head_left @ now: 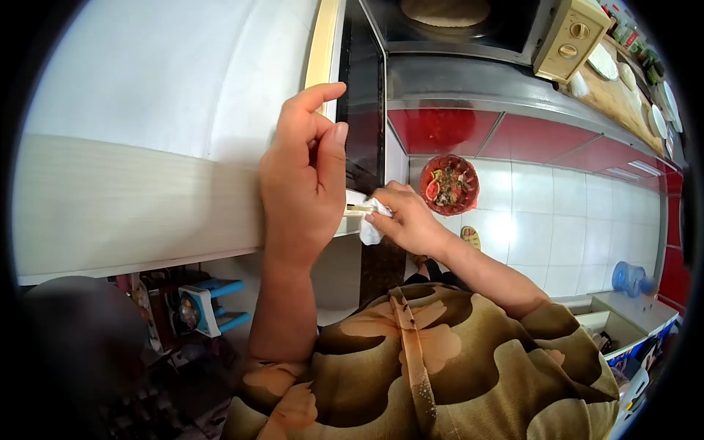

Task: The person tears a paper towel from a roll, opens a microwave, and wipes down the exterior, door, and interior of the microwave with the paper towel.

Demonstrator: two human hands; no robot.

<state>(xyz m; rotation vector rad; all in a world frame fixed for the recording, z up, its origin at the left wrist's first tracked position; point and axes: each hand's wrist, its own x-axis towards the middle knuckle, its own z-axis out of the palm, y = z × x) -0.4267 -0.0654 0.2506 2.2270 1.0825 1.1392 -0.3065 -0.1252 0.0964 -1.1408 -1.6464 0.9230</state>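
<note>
My left hand (304, 172) is raised at the centre-left, beside the edge of an open microwave door (364, 103). Its fingers are curled loosely, the index finger bent outward, and nothing shows in them. Lower and to the right, my right hand (407, 216) pinches a crumpled white cloth (372, 230) against the lower corner of that door. Part of the cloth hangs below my fingers. The fingertips behind the door edge are partly hidden.
The microwave (568, 40) with its two knobs stands at the top right, a round plate inside. A red basin (449, 185) of food scraps is on the tiled floor (528, 227). A wooden counter (623, 95) holds dishes. A blue water bottle (628, 279) is at the right.
</note>
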